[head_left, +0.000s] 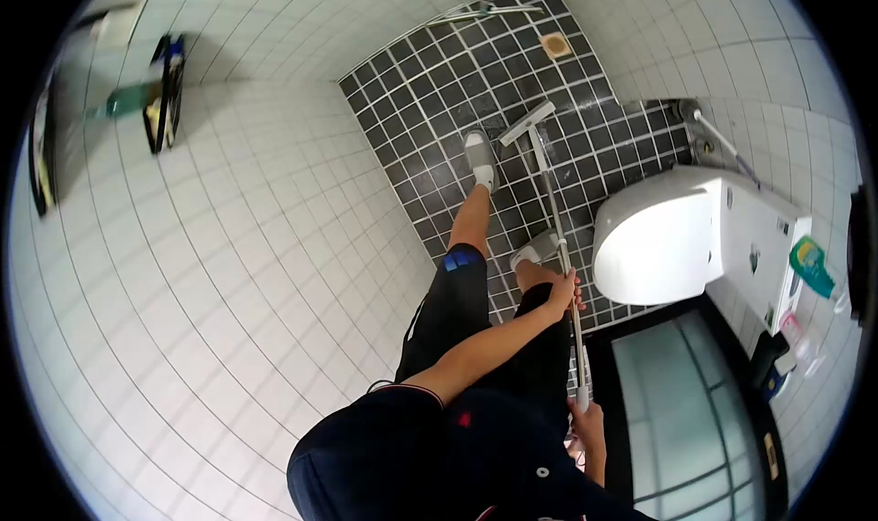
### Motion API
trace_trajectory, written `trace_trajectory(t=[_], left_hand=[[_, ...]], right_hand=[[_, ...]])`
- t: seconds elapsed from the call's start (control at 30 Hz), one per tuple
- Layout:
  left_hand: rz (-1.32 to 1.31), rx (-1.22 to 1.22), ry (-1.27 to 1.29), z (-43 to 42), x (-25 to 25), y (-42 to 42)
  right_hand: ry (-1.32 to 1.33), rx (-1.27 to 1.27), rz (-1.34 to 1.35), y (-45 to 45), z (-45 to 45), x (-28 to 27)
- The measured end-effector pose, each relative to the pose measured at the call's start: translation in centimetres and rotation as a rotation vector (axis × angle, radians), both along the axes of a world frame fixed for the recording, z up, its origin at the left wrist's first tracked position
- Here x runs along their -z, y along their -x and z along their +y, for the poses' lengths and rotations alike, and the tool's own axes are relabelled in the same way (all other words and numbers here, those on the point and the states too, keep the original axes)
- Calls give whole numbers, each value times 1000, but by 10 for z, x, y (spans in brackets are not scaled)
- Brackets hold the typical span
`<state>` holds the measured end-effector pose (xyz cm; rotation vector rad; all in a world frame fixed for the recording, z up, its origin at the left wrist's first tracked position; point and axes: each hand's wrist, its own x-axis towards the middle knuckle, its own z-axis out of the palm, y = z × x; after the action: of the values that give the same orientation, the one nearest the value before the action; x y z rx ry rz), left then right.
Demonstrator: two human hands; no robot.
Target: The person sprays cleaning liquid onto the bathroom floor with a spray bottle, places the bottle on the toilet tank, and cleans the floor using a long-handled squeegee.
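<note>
Left hand [562, 292] clamps the squeegee [551, 199] mid-pole; right hand [588, 422] clasps its grip end. Its head lies on floor tiles [421, 109] ahead of both; a stroke appears in hand, next calling for even pressure.

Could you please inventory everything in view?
floor tool: 1, white and silver, in hands
second tool: 1, silvery, far wall
drain: 1, beige, far floor
toilet: 1, white, right
stick: 1, pale, right wall
bottles: 2, green and pinkish, by tank
dark items: several, black, lower right
frosted panel: 1, pale, lower right
wall shelves: 2, dark, upper left
blurred object: 1, greenish, by shelves
tiles: many, black floor, white walls
shirt: 1, navy, bottom
shorts: 1, black, legs
slippers: 2, grey, feet
left hand: 1, bare, on pole
right hand: 1, bare, pole's end
</note>
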<state>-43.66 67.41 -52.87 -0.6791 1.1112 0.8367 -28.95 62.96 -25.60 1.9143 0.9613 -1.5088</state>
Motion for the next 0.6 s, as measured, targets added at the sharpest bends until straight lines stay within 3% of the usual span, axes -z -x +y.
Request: trace_trajectory(t=[0.1,0.13,0.17,0.23,0.3,0.37,0.43,0.5,0.6], left_hand=[[173,-153,-16,0,9,-15],[229,-225,21,0,10,-14],[227,-252,27,-3,9,-11],[274,-362,65,-14,0,5],[256,-380,114,-29,-5,23],[197,-567,54,-64,32,31],[277,-566,-59,-73,54,68],[534,-327,227,-57,57,124],[599,-282,129,-42,87,228]], right_hand=[[-87,-81,198,-36,-8,32],[4,-86,163,-42,-7,38],[-49,-117,209,-35,-4,40],[126,-75,136,9,20,20],[160,-46,133,29,20,36],[193,-5,124,54,13,56],[215,-34,156,86,4,82],[240,-31,178,124,3,108],[325,67,350,206,10,143]])
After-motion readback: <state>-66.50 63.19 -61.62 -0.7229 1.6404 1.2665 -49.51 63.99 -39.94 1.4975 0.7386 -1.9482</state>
